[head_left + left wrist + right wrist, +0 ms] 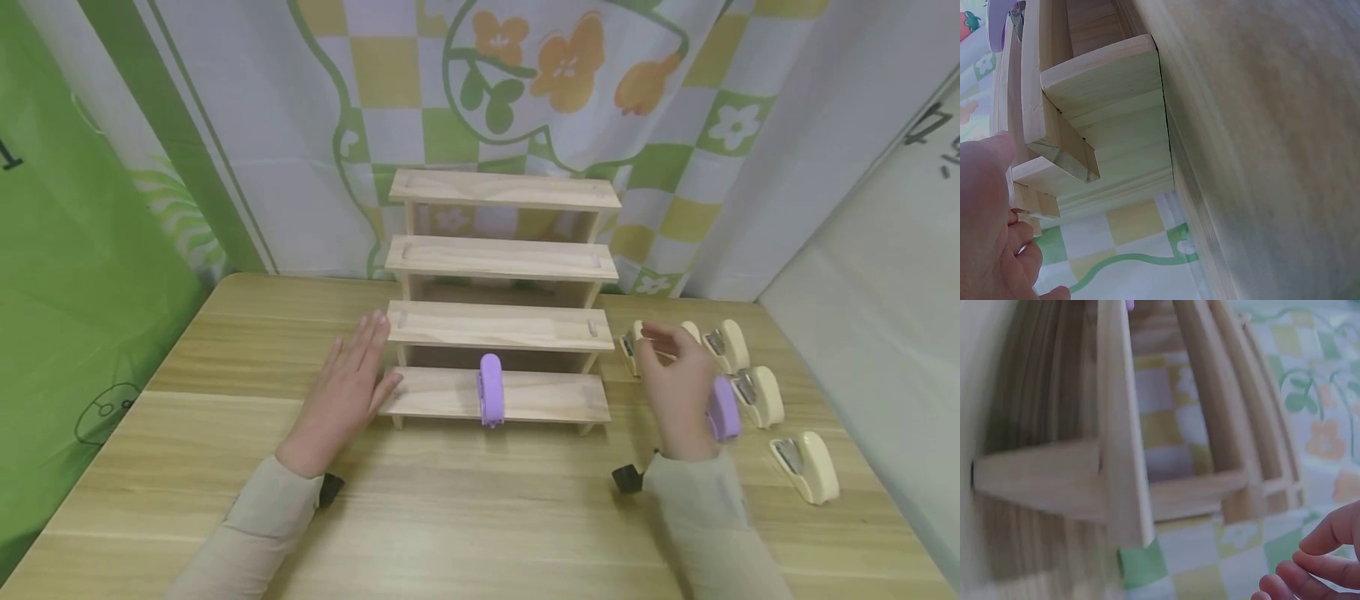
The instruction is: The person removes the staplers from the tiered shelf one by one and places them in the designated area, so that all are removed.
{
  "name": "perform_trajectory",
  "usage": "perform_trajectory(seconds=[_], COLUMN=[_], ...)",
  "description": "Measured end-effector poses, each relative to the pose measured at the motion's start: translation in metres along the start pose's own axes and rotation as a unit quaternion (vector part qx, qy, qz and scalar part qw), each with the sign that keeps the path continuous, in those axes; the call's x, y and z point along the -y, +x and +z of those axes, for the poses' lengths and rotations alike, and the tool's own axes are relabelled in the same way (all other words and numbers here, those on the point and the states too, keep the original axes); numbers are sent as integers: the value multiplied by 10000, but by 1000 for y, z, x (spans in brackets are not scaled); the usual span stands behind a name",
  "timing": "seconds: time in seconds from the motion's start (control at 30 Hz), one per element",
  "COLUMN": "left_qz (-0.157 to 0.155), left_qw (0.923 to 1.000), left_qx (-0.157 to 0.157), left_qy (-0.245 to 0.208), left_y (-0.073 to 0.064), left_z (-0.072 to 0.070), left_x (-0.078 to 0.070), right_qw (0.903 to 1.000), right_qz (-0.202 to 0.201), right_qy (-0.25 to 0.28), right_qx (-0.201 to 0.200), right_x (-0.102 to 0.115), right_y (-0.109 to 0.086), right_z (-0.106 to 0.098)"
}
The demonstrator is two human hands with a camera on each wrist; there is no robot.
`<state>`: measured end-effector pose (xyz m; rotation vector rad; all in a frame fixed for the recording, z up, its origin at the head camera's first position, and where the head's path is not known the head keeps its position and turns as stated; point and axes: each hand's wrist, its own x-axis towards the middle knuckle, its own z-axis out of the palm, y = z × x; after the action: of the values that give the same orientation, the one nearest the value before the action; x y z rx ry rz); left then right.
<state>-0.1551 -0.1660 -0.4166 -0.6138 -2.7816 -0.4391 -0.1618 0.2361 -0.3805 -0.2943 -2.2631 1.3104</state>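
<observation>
My left hand [341, 396] is at the left end of a wooden stepped shelf [501, 325], fingers extended and thumb beside the lowest step. In the left wrist view its fingers [1019, 237] lie along the shelf's side; whether they touch the wood is hard to tell. A purple stapler [491, 390] stands across the lowest step. To the shelf's right, my right hand [678, 387] hovers by a cream stapler [632, 348], with fingers loosely bent. The right wrist view shows nothing between its thumb and fingers [1316, 578].
More cream staplers [810, 468] stand on the table [480, 517] to the right. Another purple stapler [724, 408] is partly behind my right hand. A patterned curtain [300, 142] hangs behind the shelf, and a green cloth [82, 275] hangs on the left.
</observation>
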Motion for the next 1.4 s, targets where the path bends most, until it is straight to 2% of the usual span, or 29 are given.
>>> perform_trajectory(seconds=[0.1,0.4,0.7,0.9,1.2,1.4], left_qz=[0,-20,1,-4,7,-30], left_qw=[10000,10000,10000,10000,10000,10000], left_qx=[-5,-4,-24,8,-10,14], left_qy=[-16,-47,-7,41,63,55], left_y=[0,-1,-2,-1,0,0], left_z=[0,-2,-1,1,1,1], left_x=[0,0,1,2,1,0], right_qw=[9993,9917,9802,9759,9653,9633], right_qz=[-368,-1148,-1516,-1377,-1099,-743], right_qy=[100,475,784,1125,1388,1239], right_qx=[0,322,1005,1265,1920,2263], right_x=[9,33,41,45,49,50], right_y=[-7,-32,-56,-67,-81,-88], right_z=[3,11,25,35,50,58])
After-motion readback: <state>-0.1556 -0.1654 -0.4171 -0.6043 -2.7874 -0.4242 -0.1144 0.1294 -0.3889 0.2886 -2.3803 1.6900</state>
